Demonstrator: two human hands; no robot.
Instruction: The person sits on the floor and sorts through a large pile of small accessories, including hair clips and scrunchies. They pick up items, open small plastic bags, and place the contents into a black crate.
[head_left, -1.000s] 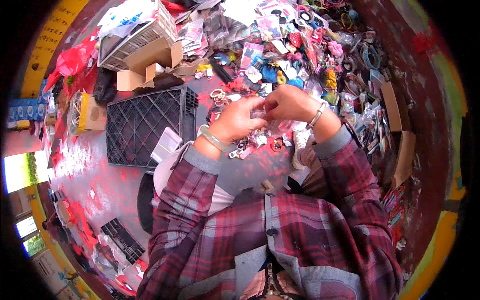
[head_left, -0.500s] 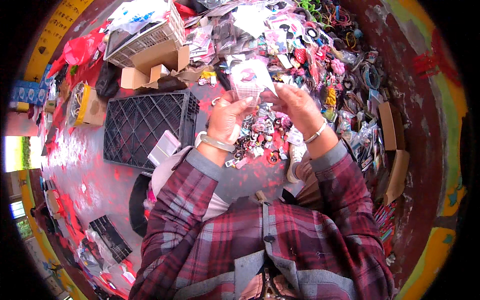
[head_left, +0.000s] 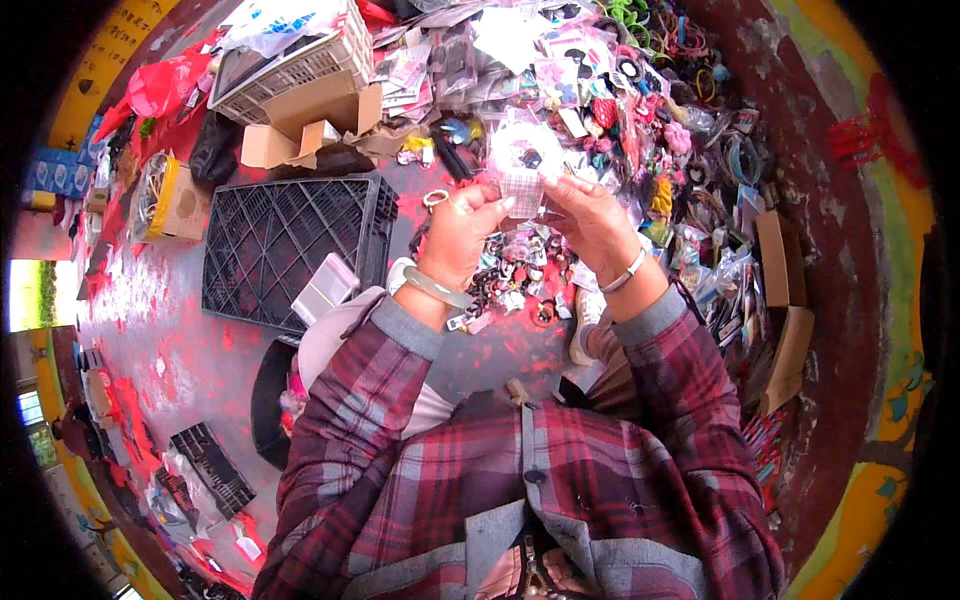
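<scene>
Between my two hands I hold a small clear plastic packet (head_left: 521, 188), with a round whitish upper part and a checked lower part. My left hand (head_left: 462, 238) pinches its lower left side between thumb and fingers. My right hand (head_left: 597, 228) is closed on its right edge, thumb on the front; its other fingers are partly hidden. What lies inside the packet is too bright to make out, apart from a dark spot. Below the hands, a heap of small hair ties and trinkets (head_left: 515, 280) lies on the floor.
A black plastic crate (head_left: 290, 250) lies to the left, with a clear flat box (head_left: 326, 290) at its corner. Beyond it stand an open cardboard box (head_left: 320, 112) and a whitish crate (head_left: 300, 72). Bagged accessories (head_left: 625, 100) pile up at the far right, near cardboard flaps (head_left: 785, 260).
My right hand has moved slightly inward and down. A white flap that stuck out at the packet's right is no longer visible, and the packet has shifted right.
</scene>
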